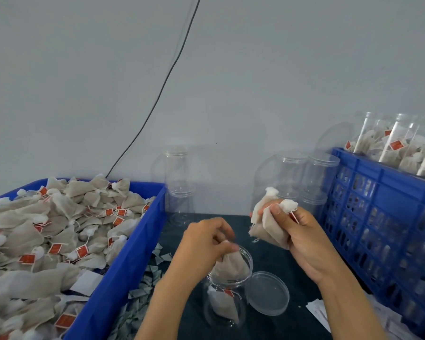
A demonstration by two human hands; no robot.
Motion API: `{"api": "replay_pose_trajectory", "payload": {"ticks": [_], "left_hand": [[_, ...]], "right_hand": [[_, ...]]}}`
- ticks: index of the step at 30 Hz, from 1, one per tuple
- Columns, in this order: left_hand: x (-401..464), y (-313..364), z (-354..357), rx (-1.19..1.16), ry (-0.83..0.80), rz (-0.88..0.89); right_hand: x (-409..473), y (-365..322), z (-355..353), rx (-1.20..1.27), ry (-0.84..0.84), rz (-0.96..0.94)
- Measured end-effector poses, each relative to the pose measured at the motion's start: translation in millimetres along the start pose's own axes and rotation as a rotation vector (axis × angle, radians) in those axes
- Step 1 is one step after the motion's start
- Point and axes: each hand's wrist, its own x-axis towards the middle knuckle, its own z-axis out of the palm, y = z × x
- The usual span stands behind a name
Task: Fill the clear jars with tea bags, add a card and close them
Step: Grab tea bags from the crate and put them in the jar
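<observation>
A clear jar (227,312) stands open on the dark table, low in the middle, with a tea bag lying inside it. My left hand (204,244) pinches the top of another tea bag (231,267) that hangs in the jar's mouth. To the right and higher, my right hand (302,239) grips a bunch of tea bags (268,224). The jar's clear lid (268,293) lies flat on the table just right of the jar.
A blue tub (123,273) heaped with tea bags fills the left. A blue crate (383,217) with filled jars stands at the right. Empty clear jars (292,177) stack against the back wall. Paper cards (322,312) lie at the lower right.
</observation>
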Motion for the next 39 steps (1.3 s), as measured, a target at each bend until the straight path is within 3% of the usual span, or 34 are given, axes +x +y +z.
{"api": "replay_pose_trajectory", "payload": {"ticks": [2,4,6,8,11,16,20,24,28,30,34,37,39], "left_hand": [[-0.9,2.3,4.3,0.214,-0.068,-0.015],[-1.4,6.6,6.9,0.291,0.03,0.004],[-1.9,11.5,7.0,0.14,0.214,0.029],[-1.4,17.7,4.3,-0.127,0.293,0.028],[-3.3,27.5,0.4,-0.478,0.184,0.03],[-3.4,20.2,-1.8,-0.519,0.136,-0.071],[-1.5,12.0,-7.2,-0.284,0.174,-0.097],[-1.8,11.8,-9.1,0.047,0.247,-0.084],[-3.4,9.1,-3.6,0.48,0.059,-0.084],[-3.7,5.7,-2.1,0.546,-0.013,-0.119],[-0.8,3.7,-4.5,0.23,0.094,-0.033],[1.1,3.7,-5.3,-0.089,0.035,-0.021],[1.7,2.5,-3.8,-0.174,0.031,-0.02]], "right_hand": [[-0.7,0.0,1.5,-0.026,0.009,-0.01],[-1.8,-0.1,3.8,-0.08,-0.016,-0.007],[-2.8,-0.6,6.3,-0.127,-0.064,0.006],[-3.6,-0.8,10.1,-0.157,-0.118,0.014],[-4.1,1.3,18.3,-0.154,-0.166,0.032],[-5.0,4.4,27.6,-0.202,-0.221,0.04],[-5.3,5.0,28.8,-0.224,-0.199,0.038],[-1.4,4.9,25.9,-0.162,0.009,0.036],[-1.7,3.0,28.5,-0.021,0.087,0.024],[-2.4,2.0,32.0,0.015,0.11,0.012],[-2.4,5.5,38.7,0.041,0.072,-0.011],[-2.5,9.5,46.6,0.137,0.042,-0.02],[-2.6,10.9,53.2,0.254,0.003,-0.015]]}}
